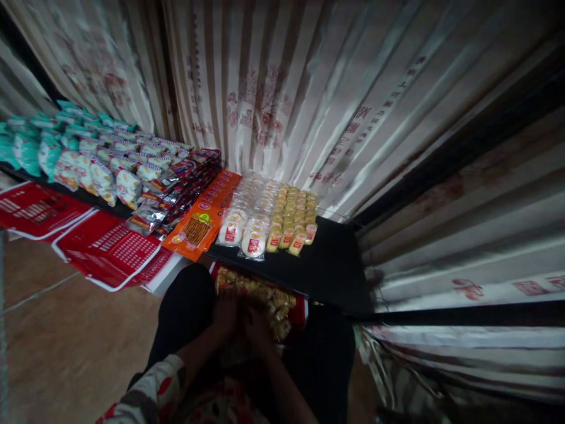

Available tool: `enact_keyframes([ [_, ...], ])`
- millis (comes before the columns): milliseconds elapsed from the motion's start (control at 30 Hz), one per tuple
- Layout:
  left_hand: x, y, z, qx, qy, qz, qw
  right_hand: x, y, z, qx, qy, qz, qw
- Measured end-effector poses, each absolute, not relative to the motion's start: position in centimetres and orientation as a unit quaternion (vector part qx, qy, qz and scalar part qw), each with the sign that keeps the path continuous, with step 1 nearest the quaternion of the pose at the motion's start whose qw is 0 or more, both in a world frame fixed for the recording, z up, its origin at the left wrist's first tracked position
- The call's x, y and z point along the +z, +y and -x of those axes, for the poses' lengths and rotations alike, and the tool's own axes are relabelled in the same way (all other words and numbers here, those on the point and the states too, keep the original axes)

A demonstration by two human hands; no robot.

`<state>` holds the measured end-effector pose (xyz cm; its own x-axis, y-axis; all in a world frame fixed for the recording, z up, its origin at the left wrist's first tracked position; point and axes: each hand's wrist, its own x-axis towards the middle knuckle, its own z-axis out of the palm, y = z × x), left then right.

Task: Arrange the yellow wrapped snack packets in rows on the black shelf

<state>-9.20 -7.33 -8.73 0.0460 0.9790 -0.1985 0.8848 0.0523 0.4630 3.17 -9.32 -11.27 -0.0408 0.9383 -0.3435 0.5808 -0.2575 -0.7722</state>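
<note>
Between my knees, under the edge of the black shelf, stands a red box (305, 313) with many small yellow-wrapped snack packets (278, 309) in it. My left hand (226, 312) reaches down to the left part of the box. Beside it my right hand (256, 325) is lowered among the packets. Both hands lie in deep shadow, so their fingers, and anything in them, do not show clearly. On the shelf above are rows of white round crackers in clear wrappers (254, 237) and yellow wrapped snack packets (289, 227).
The black shelf (335, 265) runs along a pleated printed curtain (273, 88). To the left lie an orange pretzel-stick bag (196, 227), dark red packets (176, 185), white snack bags (103, 179) and teal bags (26, 150). Red cartons (115, 247) stand below the shelf, above the tiled floor (66, 347).
</note>
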Motion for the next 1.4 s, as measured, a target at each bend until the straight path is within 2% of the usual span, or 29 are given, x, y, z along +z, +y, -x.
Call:
enact_keyframes([
  [100, -9.0, -7.6, 9.1, 0.056, 0.668, -0.704, 0.234, -12.5, -9.5, -3.6, 0.433, -0.560, 0.671, 0.220],
  [300, -8.8, -7.8, 9.7, 0.070, 0.638, -0.730, 0.236, -12.5, -9.1, -4.4, 0.462, -0.490, 0.682, 0.285],
  [500, -6.6, -8.7, 9.8, 0.200, 0.638, -0.709, 0.226, -11.0, -9.4, -4.6, 0.470, -0.468, 0.652, 0.367],
  [600, -5.8, -8.4, 9.6, 0.285, 0.652, -0.633, 0.304, -9.8, -9.5, -4.8, 0.464, -0.443, 0.643, 0.420],
  [733, -5.0, -7.5, 9.0, 0.369, 0.652, -0.475, 0.462, -7.8, -9.9, -5.1, 0.500, -0.431, 0.607, 0.443],
  [833, -4.3, -7.4, 8.3, 0.423, 0.628, -0.395, 0.520, -6.5, -10.4, -5.4, 0.523, -0.429, 0.582, 0.451],
  [1000, -2.8, -7.8, 7.5, 0.444, 0.595, -0.313, 0.592, -5.7, -11.0, -5.6, 0.539, -0.388, 0.579, 0.473],
  [1167, -1.4, -8.6, 7.0, 0.448, 0.584, -0.291, 0.611, -4.6, -11.2, -5.5, 0.459, -0.429, 0.606, 0.489],
  [1400, 0.1, -9.5, 6.5, 0.463, 0.557, -0.286, 0.628, -2.1, -12.5, -5.1, 0.190, -0.631, 0.625, 0.418],
])
